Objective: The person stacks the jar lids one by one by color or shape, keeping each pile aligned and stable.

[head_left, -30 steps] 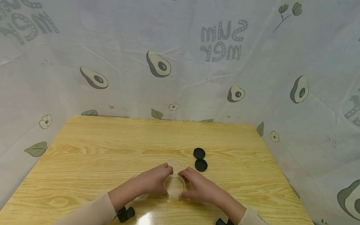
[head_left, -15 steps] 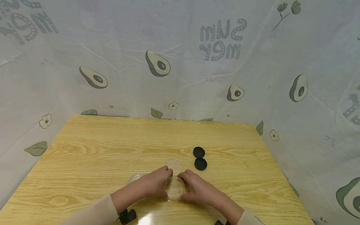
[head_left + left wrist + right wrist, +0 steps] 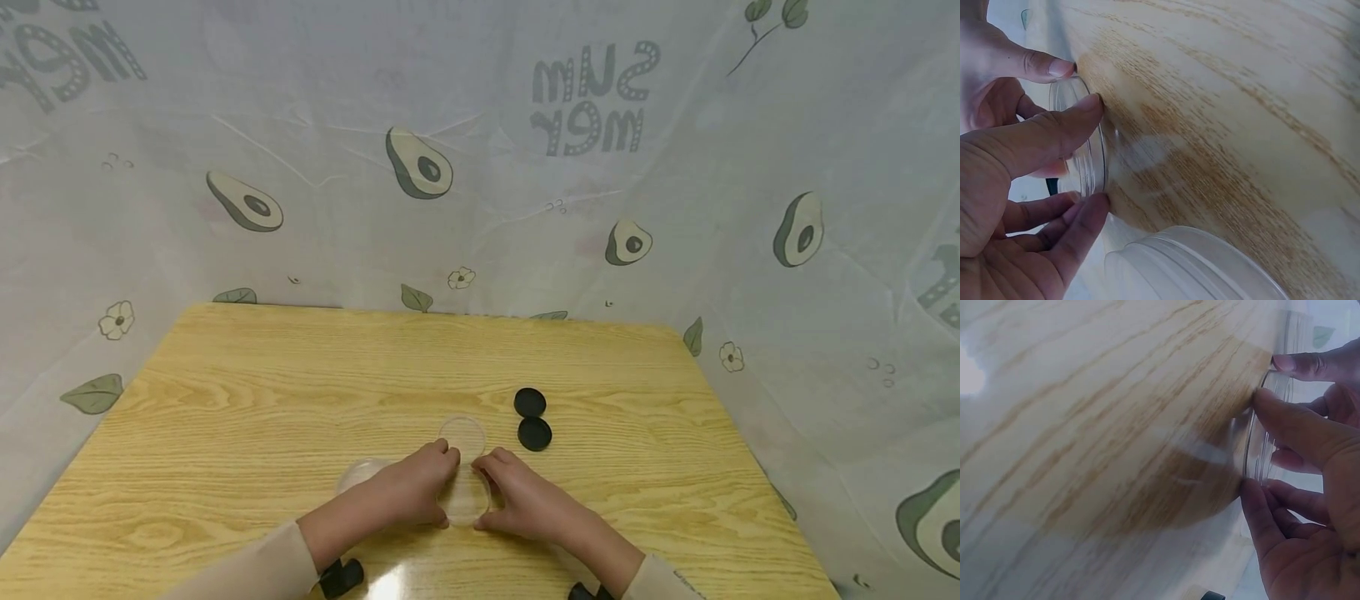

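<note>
A clear, shallow round dish (image 3: 465, 498), like a petri dish, lies on the wood-grain table between both hands. My left hand (image 3: 420, 486) grips its left side, thumb at the near edge and fingers at the far edge. On the opposite side my right hand (image 3: 523, 498) holds it the same way. Both wrist views show the thumbs and fingertips pinching the thin ridged side wall of the dish (image 3: 1259, 447) close to the tabletop. Just beyond the hands lies another clear round piece (image 3: 462, 435). A further clear dish (image 3: 1191, 265) is partly hidden behind my left forearm.
Two black round caps (image 3: 530, 402) lie edge to edge right of the far clear piece. The wooden table (image 3: 300, 375) is bounded at back and sides by a pale cloth (image 3: 330, 217) printed with avocados. Black wrist cameras (image 3: 341, 577) sit under the forearms.
Both hands keep their hold on the dish and barely move. The left forearm shifts slightly, showing more of the far edge of the dish behind it. The head view tilts a little downward.
</note>
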A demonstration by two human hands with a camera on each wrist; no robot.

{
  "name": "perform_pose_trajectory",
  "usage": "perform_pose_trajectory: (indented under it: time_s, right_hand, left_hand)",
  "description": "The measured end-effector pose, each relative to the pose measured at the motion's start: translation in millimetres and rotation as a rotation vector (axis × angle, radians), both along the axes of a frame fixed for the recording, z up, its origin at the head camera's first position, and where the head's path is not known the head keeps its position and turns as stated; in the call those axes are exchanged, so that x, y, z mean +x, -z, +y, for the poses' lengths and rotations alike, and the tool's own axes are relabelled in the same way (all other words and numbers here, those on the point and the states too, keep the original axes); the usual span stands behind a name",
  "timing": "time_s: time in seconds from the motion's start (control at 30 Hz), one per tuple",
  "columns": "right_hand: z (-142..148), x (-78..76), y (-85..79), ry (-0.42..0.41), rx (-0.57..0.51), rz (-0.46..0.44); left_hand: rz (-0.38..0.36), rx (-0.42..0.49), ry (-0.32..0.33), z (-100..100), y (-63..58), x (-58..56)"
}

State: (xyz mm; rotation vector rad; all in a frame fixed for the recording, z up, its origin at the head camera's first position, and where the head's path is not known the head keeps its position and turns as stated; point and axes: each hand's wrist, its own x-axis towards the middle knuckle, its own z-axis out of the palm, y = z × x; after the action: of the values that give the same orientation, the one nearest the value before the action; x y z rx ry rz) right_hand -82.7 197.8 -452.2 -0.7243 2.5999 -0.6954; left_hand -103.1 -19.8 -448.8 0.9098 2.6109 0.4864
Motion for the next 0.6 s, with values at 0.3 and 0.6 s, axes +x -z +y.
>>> perform_pose_trajectory:
  time_s: [0.3, 0.6]
  right_hand:
    - [-0.9, 1.0, 1.6, 0.001, 0.013, 0.001]
    - [-0.8, 1.4, 2.6, 0.011, -0.001, -0.003]
  left_hand:
    - [-0.017, 0.019, -0.007, -1.8, -1.2, 2.4]
    - [-0.029, 0.062, -0.018, -3.7, -0.1, 4.1]
